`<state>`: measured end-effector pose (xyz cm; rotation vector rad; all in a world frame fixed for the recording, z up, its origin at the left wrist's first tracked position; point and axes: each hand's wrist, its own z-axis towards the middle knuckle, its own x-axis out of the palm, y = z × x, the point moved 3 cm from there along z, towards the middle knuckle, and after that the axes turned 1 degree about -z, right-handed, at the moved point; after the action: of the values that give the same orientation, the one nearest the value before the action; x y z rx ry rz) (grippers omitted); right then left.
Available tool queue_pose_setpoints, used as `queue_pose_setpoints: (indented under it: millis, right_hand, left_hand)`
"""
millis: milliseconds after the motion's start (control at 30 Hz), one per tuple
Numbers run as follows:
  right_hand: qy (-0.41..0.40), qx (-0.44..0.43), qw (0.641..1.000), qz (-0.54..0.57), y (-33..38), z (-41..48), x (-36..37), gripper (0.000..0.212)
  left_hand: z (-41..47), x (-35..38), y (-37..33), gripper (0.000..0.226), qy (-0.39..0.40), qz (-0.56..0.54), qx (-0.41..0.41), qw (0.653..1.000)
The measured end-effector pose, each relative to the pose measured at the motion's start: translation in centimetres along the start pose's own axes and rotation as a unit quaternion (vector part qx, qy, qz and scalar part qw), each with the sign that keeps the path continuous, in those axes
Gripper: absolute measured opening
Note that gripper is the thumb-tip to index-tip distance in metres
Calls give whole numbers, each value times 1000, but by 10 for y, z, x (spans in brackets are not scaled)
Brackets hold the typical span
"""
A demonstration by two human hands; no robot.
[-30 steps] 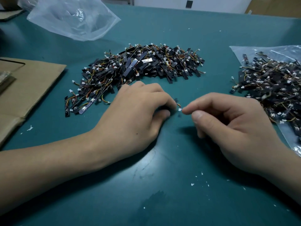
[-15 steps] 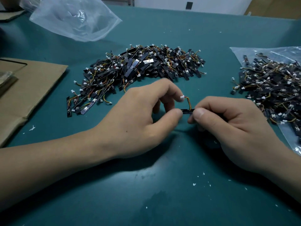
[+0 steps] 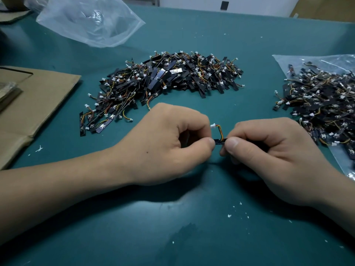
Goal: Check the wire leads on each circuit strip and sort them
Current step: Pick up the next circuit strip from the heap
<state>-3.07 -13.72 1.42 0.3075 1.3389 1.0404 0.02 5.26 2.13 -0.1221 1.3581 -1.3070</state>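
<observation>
Pinching one thin black circuit strip [image 3: 220, 141] between them, left hand [image 3: 169, 143] and right hand [image 3: 269, 150] expose its coloured wire leads [image 3: 219, 129] above the grip. A loose heap [image 3: 172, 77] beyond the grip and a bagged heap [image 3: 322, 104] to its right suggest sorting is midway.

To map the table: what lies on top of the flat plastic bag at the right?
A pile of wired black strips lies on the bag. Bag parts beneath the pile are hidden.

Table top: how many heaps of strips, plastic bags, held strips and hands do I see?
Heaps of strips: 2, middle heap, right heap
Plastic bags: 2, far bag, bag under right heap
Held strip: 1
Hands: 2, left hand, right hand
Total: 7
</observation>
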Motion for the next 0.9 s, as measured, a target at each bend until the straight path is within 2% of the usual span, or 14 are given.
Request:
queue_pose_setpoints:
  millis: [233,900]
  right_hand:
    - [23,-13,1000,4,2,1,-1,26]
    - [58,-53,997,-27,6,1,1,32]
  left_hand:
    - [-1,-4,-5,20,-16,14,49,999]
    - [-1,-2,-5,18,7,25,66,997]
